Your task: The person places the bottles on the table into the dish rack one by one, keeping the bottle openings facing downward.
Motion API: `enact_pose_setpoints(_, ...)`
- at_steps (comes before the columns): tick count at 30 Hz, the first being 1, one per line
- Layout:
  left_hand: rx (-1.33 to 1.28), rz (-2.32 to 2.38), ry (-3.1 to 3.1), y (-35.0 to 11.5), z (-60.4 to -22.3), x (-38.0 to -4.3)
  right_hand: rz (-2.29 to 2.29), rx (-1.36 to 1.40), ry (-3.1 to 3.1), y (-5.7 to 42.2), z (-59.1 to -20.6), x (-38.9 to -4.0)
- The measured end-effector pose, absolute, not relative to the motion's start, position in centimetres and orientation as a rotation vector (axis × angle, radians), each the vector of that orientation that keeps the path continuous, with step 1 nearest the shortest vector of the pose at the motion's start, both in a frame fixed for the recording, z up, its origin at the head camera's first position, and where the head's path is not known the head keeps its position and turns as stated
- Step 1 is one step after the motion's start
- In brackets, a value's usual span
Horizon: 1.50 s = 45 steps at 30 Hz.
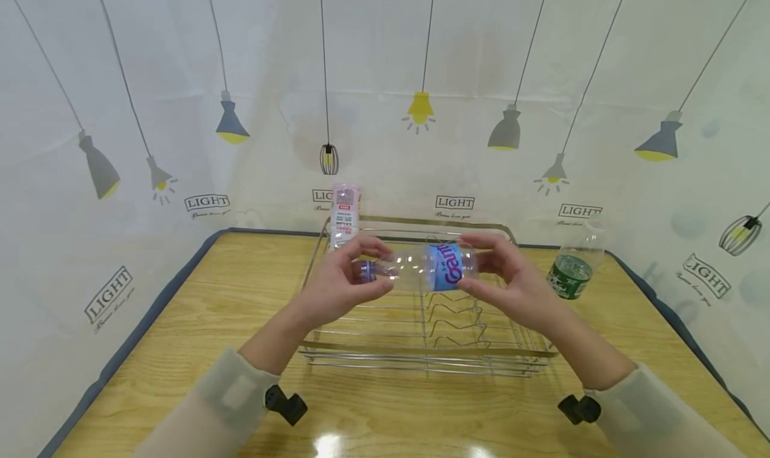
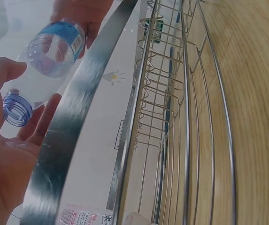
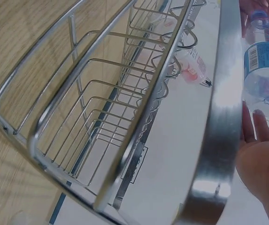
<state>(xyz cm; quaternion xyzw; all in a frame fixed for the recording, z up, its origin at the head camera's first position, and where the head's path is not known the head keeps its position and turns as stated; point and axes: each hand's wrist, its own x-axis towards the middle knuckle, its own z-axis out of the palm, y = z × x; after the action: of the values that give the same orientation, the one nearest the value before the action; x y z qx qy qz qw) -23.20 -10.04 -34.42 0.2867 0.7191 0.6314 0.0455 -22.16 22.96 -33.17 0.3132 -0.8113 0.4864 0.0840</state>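
Both hands hold a clear plastic bottle point(image 1: 415, 269) lying sideways above the wire rack point(image 1: 415, 352). It has a light blue label point(image 1: 445, 267) near its base and a blue neck end point(image 1: 365, 271) pointing left. My left hand point(image 1: 337, 281) grips the neck end, thumb below and fingers above; in the left wrist view the blue ring point(image 2: 17, 110) shows between thumb and fingers. My right hand point(image 1: 514, 284) grips the base end with thumb and curled fingers. The palm side of the right hand point(image 3: 261, 161) appears in the right wrist view.
A clear bottle with a green label point(image 1: 570, 275) stands on the wooden table point(image 1: 198, 331) right of the rack. At the rack's back left is an upright container with a pink and white label point(image 1: 345, 217). A lamp-patterned sheet point(image 1: 385, 57) surrounds the table's back and sides.
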Motion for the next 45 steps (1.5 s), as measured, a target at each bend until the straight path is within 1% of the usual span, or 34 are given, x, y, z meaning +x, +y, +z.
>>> enact_pose_setpoints(14,0.877,1.695,2.314,-9.1,-34.7,-23.0,1.329,0.931,-2.396,22.6,-32.7,-22.3)
enact_pose_setpoints(38,0.800,1.669,2.253,-7.6,-35.7,-22.9,1.278,0.936,-2.385,20.8,-31.7,-22.6)
enact_pose_setpoints(45,0.804,1.688,2.227,-7.5,-35.9,-22.8,1.351,0.911,-2.396,20.6,-31.5,-22.5)
